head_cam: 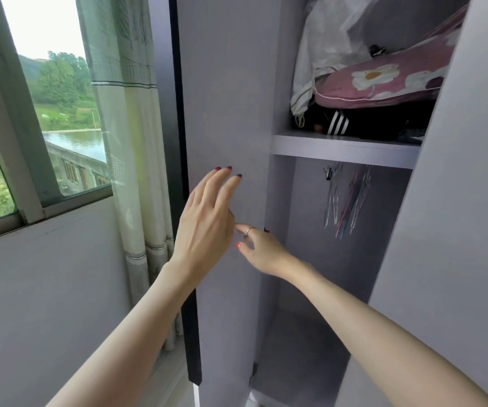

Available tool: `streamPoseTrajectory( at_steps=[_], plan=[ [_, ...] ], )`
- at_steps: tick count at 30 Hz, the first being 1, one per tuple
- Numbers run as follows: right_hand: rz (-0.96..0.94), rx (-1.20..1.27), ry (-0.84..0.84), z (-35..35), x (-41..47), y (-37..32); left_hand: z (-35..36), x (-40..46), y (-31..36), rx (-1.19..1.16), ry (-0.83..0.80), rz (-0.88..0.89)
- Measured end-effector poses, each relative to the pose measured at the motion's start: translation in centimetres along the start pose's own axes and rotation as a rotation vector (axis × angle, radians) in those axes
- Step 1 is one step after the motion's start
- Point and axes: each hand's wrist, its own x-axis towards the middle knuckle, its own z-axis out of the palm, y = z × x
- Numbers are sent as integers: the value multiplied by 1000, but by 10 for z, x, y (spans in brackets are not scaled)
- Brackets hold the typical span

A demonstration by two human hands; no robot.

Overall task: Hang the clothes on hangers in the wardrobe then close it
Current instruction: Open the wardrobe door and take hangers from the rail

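Wardrobe [319, 333] in pale grey fills the right half of the view, beside a window [31, 113] and a light curtain [128, 118]. Its left door [228, 113] stands open, edge toward the viewer; a right door [457, 201] is also swung out. No clothes for hanging are in view; neither hand carries a garment.

Inside are 2 compartments, split by a shelf [345, 148]. The upper one is packed: a pink flowered cushion [383, 80] lies on dark clothing with white stripes [338, 123], with a whitish bag [325, 54] behind. The lower one holds only a bunch of thin bare hangers [348, 198], hanging close together near the top; the space beneath them shows nothing else.

The left hand [207, 224] lies against the outer face of the left door, fingers [222, 180] straight and slightly spread, gripping nothing. The right hand [261, 254], wearing a ring, reaches just past the door's inner edge; its fingers look loosely bent, but whether they hook that edge I cannot tell.

The step in hand appears to be setting the left door fully open. To do it well, push with the flat palm, steady the edge with the other hand, and leave clear access to the hangers.
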Motion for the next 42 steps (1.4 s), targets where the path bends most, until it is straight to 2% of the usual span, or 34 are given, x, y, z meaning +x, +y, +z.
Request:
streamPoseTrajectory(
  at_steps=[5,8,12,16,19,21,28,31,38,42],
  plan=[
    [83,-200,161,-64,-32,64,47,14,46,-159,-220,-75],
    [121,-421,308,-109,-49,112,92,22,76,-318,-385,-149],
    [212,-656,450,-183,-62,181,159,50,127,-498,-483,-216],
    [271,-874,556,-247,-74,235,219,81,177,-548,-580,-191],
    [289,-985,676,-290,-76,268,258,103,214,-597,-602,-152],
    [323,-1035,710,-313,-77,288,281,121,232,-687,-606,-209],
    [295,-1120,748,-329,-74,331,335,173,270,-1052,-559,-476],
    [283,-1116,764,-327,-72,332,342,169,271,-1047,-517,-598],
    [251,-993,813,-300,-97,318,313,144,275,-1020,-417,-581],
    [257,-800,784,-278,-115,309,285,132,276,-1045,-434,-557]
  ],
)
